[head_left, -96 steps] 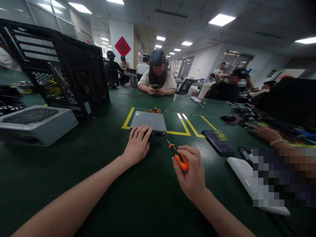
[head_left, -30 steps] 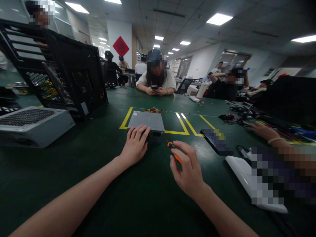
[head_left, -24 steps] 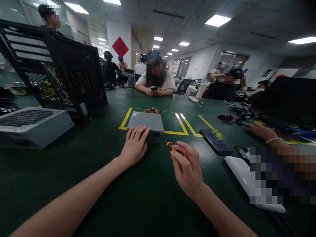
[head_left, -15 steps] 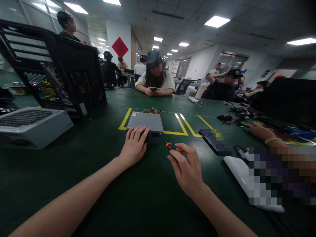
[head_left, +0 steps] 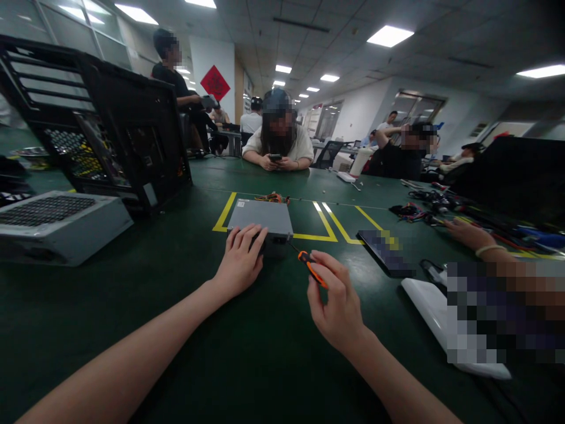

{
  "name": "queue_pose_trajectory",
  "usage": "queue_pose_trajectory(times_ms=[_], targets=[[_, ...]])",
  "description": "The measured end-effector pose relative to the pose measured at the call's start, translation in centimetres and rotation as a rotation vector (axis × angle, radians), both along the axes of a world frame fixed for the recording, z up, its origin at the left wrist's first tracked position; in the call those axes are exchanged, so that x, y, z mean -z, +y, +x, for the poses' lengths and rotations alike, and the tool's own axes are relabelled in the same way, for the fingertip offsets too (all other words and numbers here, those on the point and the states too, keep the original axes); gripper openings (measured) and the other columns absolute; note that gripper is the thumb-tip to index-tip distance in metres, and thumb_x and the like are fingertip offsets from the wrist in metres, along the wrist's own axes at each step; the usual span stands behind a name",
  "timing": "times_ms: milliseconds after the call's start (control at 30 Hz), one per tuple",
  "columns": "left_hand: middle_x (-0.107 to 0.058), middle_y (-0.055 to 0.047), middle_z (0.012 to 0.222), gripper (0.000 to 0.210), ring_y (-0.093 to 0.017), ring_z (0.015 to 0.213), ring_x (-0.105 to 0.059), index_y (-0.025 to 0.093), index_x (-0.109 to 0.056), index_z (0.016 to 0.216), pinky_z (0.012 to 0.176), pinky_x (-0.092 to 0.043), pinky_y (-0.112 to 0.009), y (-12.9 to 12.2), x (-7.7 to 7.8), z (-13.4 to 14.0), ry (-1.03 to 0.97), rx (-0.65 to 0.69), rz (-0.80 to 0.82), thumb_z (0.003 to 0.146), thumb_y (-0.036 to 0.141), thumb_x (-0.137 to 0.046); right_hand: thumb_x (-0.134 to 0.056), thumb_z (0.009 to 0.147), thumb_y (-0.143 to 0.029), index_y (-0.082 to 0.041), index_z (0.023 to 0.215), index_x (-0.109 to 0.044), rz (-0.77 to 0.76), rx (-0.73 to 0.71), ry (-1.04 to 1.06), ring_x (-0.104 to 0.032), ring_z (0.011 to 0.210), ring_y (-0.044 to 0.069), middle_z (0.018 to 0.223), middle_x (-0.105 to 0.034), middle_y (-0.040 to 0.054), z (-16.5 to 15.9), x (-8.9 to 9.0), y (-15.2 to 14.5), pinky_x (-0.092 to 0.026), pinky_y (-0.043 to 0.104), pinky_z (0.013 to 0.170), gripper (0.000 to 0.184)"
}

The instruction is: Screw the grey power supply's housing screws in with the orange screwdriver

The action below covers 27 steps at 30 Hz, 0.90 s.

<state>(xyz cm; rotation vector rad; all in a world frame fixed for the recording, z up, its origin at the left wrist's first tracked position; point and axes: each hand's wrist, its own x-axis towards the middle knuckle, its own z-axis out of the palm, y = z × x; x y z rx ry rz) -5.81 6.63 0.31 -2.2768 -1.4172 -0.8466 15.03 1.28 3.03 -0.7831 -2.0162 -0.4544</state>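
Observation:
A grey computer power supply (head_left: 261,217) lies on the green table, a bundle of coloured wires (head_left: 272,198) behind it. My left hand (head_left: 241,259) grips its front left part, fingers over the top edge and thumb down the front face. In my right hand (head_left: 334,294) is a screwdriver (head_left: 312,268) with an orange and black handle, pinched between thumb and fingers. The thin shaft points at the front right corner of the power supply; I cannot tell whether the tip sits in a screw.
At left stand a black computer case (head_left: 119,123) and a larger power supply (head_left: 57,227). A phone (head_left: 384,253), a white device (head_left: 441,321) and tangled cables (head_left: 419,206) lie at right. Another person's hand (head_left: 472,235) is by the cables. Someone sits opposite (head_left: 278,141).
The fingers of my right hand have shifted on the screwdriver's handle, showing more of it. My left hand and the power supply stay put. A person behind the case has moved right.

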Motion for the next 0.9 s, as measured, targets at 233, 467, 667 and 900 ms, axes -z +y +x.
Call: queue_pose_trajectory(times_ms=[233, 467, 667, 900], targets=[[-0.04, -0.013, 0.134, 0.054, -0.026, 0.128, -0.031, 0.015, -0.033, 0.134, 0.108, -0.019, -0.047, -0.03, -0.04, -0.05, 0.012, -0.001, -0.002, 0.081, 0.019, -0.046, -0.051, 0.079, -0.005, -0.019, 0.108, -0.047, 0.031, 0.034, -0.058, -0.054, 0.1, 0.021, 0.111, -0.049, 0.0119, 0.18, 0.14, 0.0, -0.053, 0.035, 0.076, 0.032], [-0.04, -0.013, 0.134, 0.055, -0.026, 0.127, -0.031, 0.016, -0.033, 0.134, 0.108, -0.019, -0.047, 0.03, 0.04, 0.0, 0.009, -0.005, -0.001, 0.081, 0.019, -0.046, -0.055, 0.078, -0.007, -0.019, 0.105, -0.048, 0.057, 0.049, -0.073, -0.052, 0.098, 0.023, 0.107, -0.054, 0.0115, -0.02, -0.11, 0.0, -0.051, 0.041, 0.077, 0.03], [-0.041, -0.013, 0.133, 0.055, -0.026, 0.127, -0.032, 0.016, -0.033, 0.134, 0.108, -0.02, -0.047, 0.0, 0.03, 0.03, 0.0, 0.002, 0.01, 0.081, 0.018, -0.046, -0.05, 0.078, -0.002, -0.013, 0.116, -0.04, 0.017, -0.006, -0.002, -0.05, 0.106, 0.023, 0.113, -0.049, 0.0161, -0.11, -0.07, -0.13, -0.051, 0.04, 0.082, 0.041], [-0.041, -0.013, 0.133, 0.055, -0.026, 0.127, -0.032, 0.016, -0.033, 0.134, 0.108, -0.02, -0.048, -0.07, -0.03, -0.01, 0.004, 0.001, 0.009, 0.081, 0.018, -0.045, -0.051, 0.078, -0.001, -0.017, 0.115, -0.041, 0.022, 0.005, -0.002, -0.052, 0.103, 0.021, 0.111, -0.05, 0.0135, -0.03, -0.13, -0.13, -0.051, 0.039, 0.081, 0.042]])
